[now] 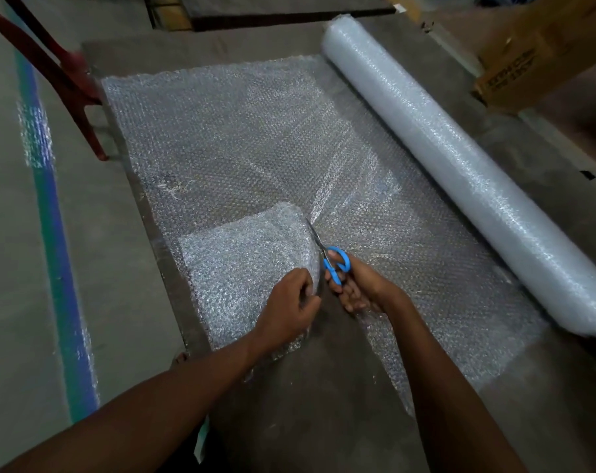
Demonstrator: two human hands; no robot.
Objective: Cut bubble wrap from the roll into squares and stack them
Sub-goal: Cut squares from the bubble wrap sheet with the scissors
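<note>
A sheet of bubble wrap [255, 138] lies unrolled flat across a dark worktop [307, 421], joined along its right side to the roll [460, 165], which rests diagonally on the worktop from the far middle to the near right edge. The right hand [358, 285] holds blue-handled scissors [330, 257], its fingers curled through and around the handle loops, with the blades pointing away into the wrap, partway along a cut. The left hand [289, 305] pinches the cut edge just beside the blades, fingers curled on the plastic and lifting it, so the partly freed flap [242, 264] folds over on the left (it looks whiter there, being doubled). A red chair [61, 73] stands at the far left on the floor, and a cardboard box [542, 52] sits at the far right.
</note>
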